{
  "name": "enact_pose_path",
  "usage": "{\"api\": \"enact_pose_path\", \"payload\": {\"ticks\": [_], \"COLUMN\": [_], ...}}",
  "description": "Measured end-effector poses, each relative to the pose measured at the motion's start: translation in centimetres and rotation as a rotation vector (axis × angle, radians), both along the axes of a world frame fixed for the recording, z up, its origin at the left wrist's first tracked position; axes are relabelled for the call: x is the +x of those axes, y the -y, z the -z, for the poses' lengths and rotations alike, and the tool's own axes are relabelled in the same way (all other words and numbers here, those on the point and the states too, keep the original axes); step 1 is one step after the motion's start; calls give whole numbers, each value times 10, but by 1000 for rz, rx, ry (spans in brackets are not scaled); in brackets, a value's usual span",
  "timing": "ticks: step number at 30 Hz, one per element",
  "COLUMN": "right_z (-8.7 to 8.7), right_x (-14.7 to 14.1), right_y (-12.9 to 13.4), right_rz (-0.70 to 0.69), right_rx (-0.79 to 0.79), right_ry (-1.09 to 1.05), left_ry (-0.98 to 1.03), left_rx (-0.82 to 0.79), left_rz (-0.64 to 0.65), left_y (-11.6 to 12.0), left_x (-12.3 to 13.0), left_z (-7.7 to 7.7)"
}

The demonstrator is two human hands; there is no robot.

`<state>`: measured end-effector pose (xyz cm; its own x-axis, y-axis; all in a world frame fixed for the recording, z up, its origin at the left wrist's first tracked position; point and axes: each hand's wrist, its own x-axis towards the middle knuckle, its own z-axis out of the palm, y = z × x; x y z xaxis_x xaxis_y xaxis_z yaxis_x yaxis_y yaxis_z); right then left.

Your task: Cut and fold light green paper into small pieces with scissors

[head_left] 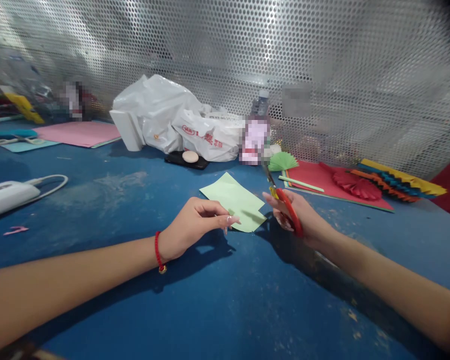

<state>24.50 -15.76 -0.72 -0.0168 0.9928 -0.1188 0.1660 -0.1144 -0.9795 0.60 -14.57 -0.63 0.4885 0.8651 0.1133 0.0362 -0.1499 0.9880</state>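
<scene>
Over the blue tabletop (210, 320), the left hand (195, 222) pinches light-green paper (230, 194); the right hand (309, 217) curls around red-handled scissors (291, 211).

Blue tbl (210, 310) — wht bags (165, 107), red ppr stack (309, 173), pink scrap (15, 230) on it.

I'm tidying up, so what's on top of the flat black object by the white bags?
A pale, rounded object rests on the flat black object; the patch beneath is covered and unseen.

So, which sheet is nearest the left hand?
The green sheet, notched on its right, by the left hand; the pink sheet and red sheet lie farther away.
</scene>
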Motion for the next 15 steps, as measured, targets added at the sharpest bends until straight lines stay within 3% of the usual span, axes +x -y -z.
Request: {"api": "enact_pose_path", "payload": {"ticks": [8,13,15], "right_z": [-3,2,3], "right_x": [5,0,1], "right_y": [-2,5,6], "right_rz": [94,-35,-47], "right_rx": [89,328,349], "right_ry": [71,221,254], "left_ry": [-2,-14,-22], "left_rx": [17,25,35], "left_rz": [11,-46,-73], "left_y": [0,-2,-3], "left_x": [-2,-3,-3], "left_z": [1,1,1]}}
